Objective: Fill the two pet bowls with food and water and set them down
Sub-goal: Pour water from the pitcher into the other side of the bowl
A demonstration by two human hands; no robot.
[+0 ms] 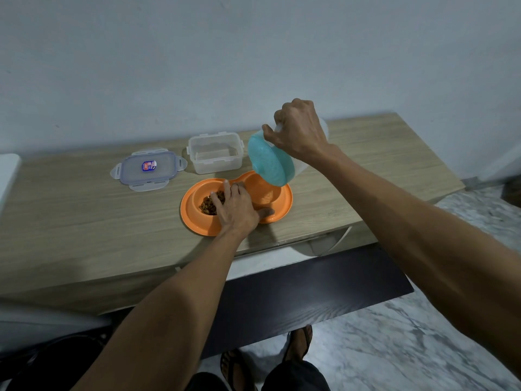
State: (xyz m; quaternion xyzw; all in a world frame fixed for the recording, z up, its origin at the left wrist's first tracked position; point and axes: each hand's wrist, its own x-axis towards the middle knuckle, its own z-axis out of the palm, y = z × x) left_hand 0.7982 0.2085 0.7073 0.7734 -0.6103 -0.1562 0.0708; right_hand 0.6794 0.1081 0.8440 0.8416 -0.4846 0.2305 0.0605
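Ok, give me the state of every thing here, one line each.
Double bowl: on table, kibble in its left side.
Container: uncovered, empty.
Container lid: off, flat on table.
Jug: tilted over bowl's right side.
Left hand: rests flat on bowl.
Right hand: grips jug.

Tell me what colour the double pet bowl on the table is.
Orange. The double pet bowl shows best in the head view, the only one available.

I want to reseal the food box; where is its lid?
Head view: the lid lies flat on the table, just left of the clear box.
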